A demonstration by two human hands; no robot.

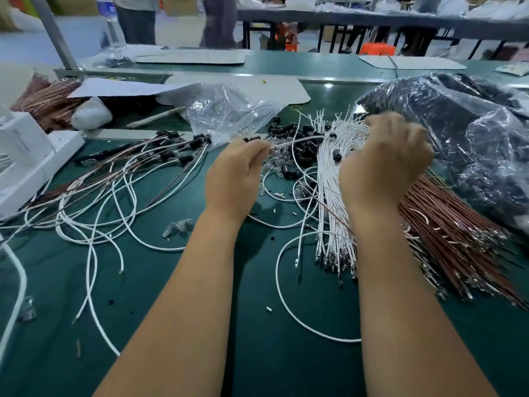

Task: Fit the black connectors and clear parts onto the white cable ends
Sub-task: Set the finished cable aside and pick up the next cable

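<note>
- A green bench (252, 333) carries the work; behind it run another long table (372, 18) and standing people's legs (137, 21).
- The left hand (234, 173) pinches a white cable (297, 140) with curled fingers; the cable runs nearly level, rightward toward the right hand (383, 161).
- The right hand's fingers curl over the white bundle (332, 179); what they hold cannot be told.
- Black connectors (297, 136) and clear parts (274, 164) lie heaped between the hands.
- No writing is legible.

Bright, even overhead light with glare on the plastic bags (472, 133), soft shadows under the arms on the green desk (257, 325), blurred right hand (383, 161), curved wide-angle edges.
</note>
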